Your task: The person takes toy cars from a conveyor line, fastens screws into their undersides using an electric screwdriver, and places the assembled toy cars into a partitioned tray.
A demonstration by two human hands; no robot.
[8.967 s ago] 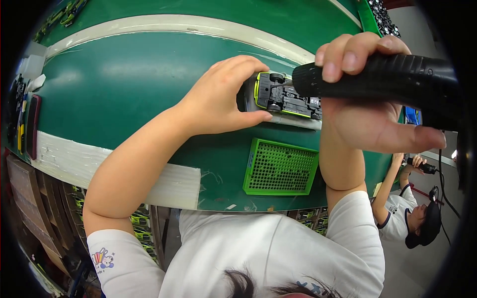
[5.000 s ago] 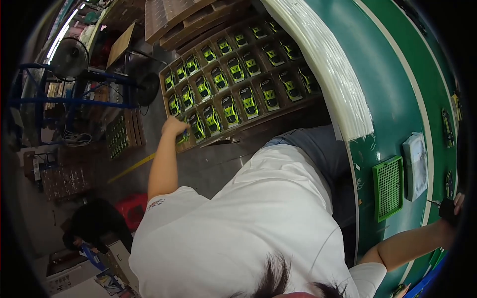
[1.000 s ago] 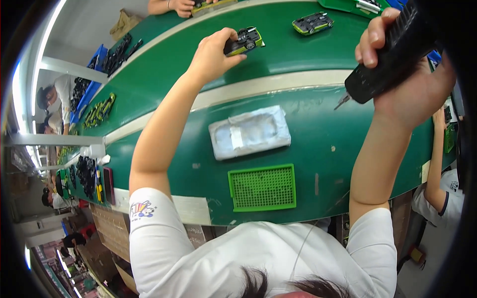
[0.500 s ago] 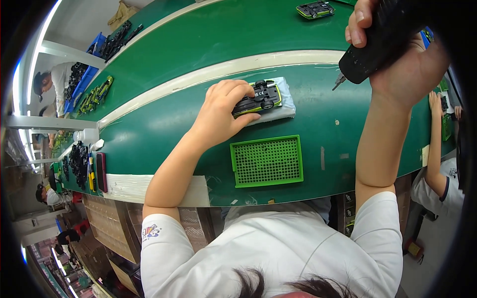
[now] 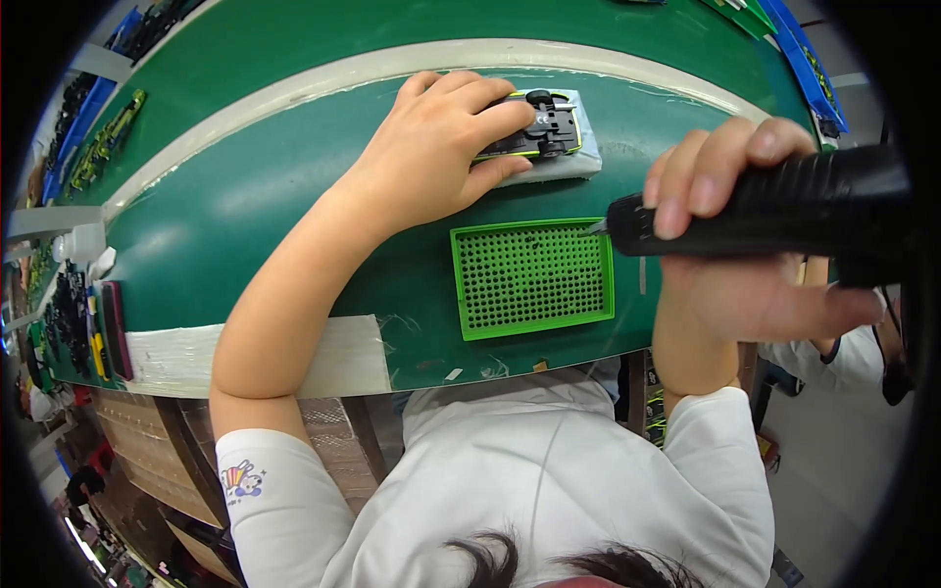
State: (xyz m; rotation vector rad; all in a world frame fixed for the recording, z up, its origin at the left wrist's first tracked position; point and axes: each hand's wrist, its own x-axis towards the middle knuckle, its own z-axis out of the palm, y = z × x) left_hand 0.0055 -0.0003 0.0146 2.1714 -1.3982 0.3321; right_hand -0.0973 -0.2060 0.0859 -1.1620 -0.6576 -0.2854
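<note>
My left hand (image 5: pixel 431 147) grips a toy car (image 5: pixel 557 132) that lies wheels up, its black underside showing with a yellow-green edge. The car rests on a pale blue cloth-covered pad (image 5: pixel 588 159), and my fingers hide its left part. My right hand (image 5: pixel 730 299) is wrapped round a black electric screwdriver (image 5: pixel 774 201), held level and pointing left. Its metal bit comes over the upper right part of a green screw tray (image 5: pixel 457 284) full of small holes. Whether the bit carries a screw cannot be made out.
A raised pale strip (image 5: pixel 441 61) curves across the green table behind the pad. Yellow-green car parts (image 5: pixel 106 142) lie far left, near blue bins (image 5: pixel 83 122). Dark parts (image 5: pixel 67 309) and a dark red case (image 5: pixel 116 328) sit at the left edge. Another blue bin (image 5: pixel 809 69) stands far right.
My right hand has brought the screwdriver down from above the table to the screw tray, turning it nearly level. My left hand stays on the car. The view has shifted.
</note>
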